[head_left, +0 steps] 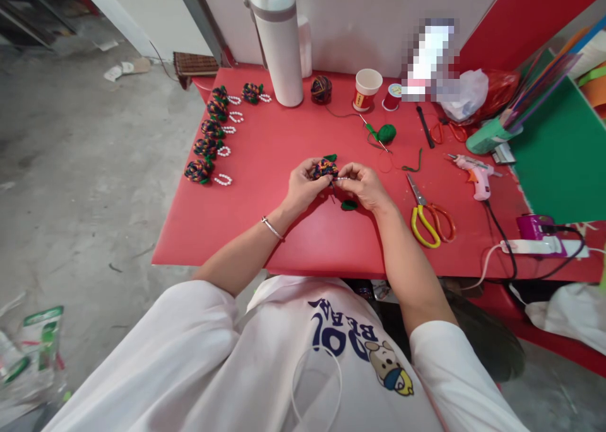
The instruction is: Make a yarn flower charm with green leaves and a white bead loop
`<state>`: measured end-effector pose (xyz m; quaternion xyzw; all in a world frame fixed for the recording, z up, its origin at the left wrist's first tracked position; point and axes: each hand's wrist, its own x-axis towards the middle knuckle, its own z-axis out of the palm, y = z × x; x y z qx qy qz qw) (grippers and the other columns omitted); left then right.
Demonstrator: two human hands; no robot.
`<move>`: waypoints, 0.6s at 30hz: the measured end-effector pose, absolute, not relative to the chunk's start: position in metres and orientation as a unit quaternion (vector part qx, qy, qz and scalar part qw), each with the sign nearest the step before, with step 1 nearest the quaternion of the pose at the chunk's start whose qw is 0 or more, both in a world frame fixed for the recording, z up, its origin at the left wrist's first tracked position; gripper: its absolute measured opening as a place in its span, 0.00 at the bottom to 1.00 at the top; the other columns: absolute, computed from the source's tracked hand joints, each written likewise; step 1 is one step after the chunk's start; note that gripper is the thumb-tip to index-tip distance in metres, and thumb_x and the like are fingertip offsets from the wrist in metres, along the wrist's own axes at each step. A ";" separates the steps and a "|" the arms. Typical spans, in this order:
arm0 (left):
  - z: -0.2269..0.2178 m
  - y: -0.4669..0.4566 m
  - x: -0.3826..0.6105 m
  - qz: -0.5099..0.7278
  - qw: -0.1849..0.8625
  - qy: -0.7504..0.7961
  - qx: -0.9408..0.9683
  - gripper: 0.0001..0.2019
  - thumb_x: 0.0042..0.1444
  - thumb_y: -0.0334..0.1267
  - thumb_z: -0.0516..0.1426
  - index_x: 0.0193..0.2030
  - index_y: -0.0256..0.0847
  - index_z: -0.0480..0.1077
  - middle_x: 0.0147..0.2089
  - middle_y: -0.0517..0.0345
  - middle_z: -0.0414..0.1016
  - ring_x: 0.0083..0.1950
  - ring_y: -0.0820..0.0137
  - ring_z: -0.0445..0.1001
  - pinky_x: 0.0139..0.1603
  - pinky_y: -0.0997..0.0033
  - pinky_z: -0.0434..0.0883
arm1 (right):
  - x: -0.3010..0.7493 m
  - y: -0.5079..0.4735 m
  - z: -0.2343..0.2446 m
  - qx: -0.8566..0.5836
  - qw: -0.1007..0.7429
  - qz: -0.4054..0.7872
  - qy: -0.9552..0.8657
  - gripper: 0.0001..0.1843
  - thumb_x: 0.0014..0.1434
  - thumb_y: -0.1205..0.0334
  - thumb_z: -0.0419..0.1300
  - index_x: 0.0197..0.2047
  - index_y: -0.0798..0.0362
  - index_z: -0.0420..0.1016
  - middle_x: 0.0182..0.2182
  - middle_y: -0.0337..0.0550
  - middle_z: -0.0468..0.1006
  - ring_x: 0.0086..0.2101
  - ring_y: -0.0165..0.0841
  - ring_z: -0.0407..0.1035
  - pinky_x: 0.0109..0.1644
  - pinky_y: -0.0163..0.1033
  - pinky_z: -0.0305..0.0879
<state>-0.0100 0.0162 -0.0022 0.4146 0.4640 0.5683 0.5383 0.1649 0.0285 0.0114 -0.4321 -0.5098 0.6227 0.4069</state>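
My left hand (305, 182) is closed around a crocheted yarn flower (326, 168) in dark, red and yellow strands. Pinched in my right hand (362, 186) is a short string of white beads (343, 179), held against the flower's right side. One green leaf (330, 158) shows above the flower, and another green leaf (349, 205) lies below my right fingers. A dark thread end hangs between the hands. Finished-looking yarn flowers with bead loops (199, 170) stand in a column at the table's left, several of them.
Yellow-handled scissors (426, 220) and a pink glue gun (480, 176) lie to the right. Behind are a white thermos (279, 47), a multicoloured yarn ball (321, 90), a paper cup (367, 91), a green yarn ball (387, 133) and a thread spool (392, 97). A power strip (530, 247) sits front right.
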 end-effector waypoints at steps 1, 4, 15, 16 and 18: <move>-0.003 0.016 -0.010 0.568 0.539 0.466 0.412 0.17 0.44 0.30 0.69 0.43 0.40 0.78 0.40 0.55 0.85 0.34 0.73 0.79 0.29 0.78 0.73 | 0.166 0.028 0.012 -0.431 0.406 0.623 -0.511 0.16 0.44 0.57 0.74 0.33 0.49 0.74 0.22 0.30 0.71 0.21 0.24 0.58 0.24 0.33 0.55; -0.004 0.016 -0.009 0.570 0.549 0.465 0.396 0.17 0.45 0.31 0.70 0.43 0.39 0.77 0.38 0.55 0.85 0.31 0.72 0.78 0.29 0.76 0.75 | 0.167 0.028 0.014 -0.431 0.399 0.628 -0.511 0.14 0.44 0.57 0.73 0.33 0.50 0.75 0.22 0.30 0.72 0.21 0.24 0.59 0.24 0.33 0.56; -0.004 0.017 -0.011 0.571 0.546 0.460 0.406 0.17 0.45 0.32 0.70 0.43 0.39 0.77 0.40 0.55 0.85 0.35 0.71 0.80 0.35 0.74 0.77 | 0.166 0.027 0.016 -0.444 0.384 0.643 -0.492 0.19 0.44 0.52 0.77 0.34 0.49 0.76 0.25 0.34 0.78 0.24 0.28 0.68 0.28 0.34 0.67; -0.004 0.017 -0.011 0.567 0.546 0.461 0.410 0.17 0.45 0.32 0.71 0.44 0.39 0.77 0.40 0.54 0.85 0.35 0.71 0.80 0.35 0.74 0.77 | 0.166 0.027 0.016 -0.440 0.388 0.644 -0.491 0.20 0.44 0.51 0.78 0.34 0.49 0.76 0.26 0.34 0.78 0.24 0.27 0.68 0.28 0.34 0.68; -0.003 0.016 -0.012 0.560 0.548 0.464 0.414 0.18 0.45 0.32 0.71 0.44 0.39 0.78 0.40 0.55 0.84 0.34 0.72 0.79 0.32 0.75 0.75 | 0.165 0.027 0.016 -0.432 0.398 0.642 -0.492 0.22 0.44 0.50 0.79 0.35 0.49 0.75 0.26 0.34 0.77 0.25 0.27 0.68 0.29 0.34 0.68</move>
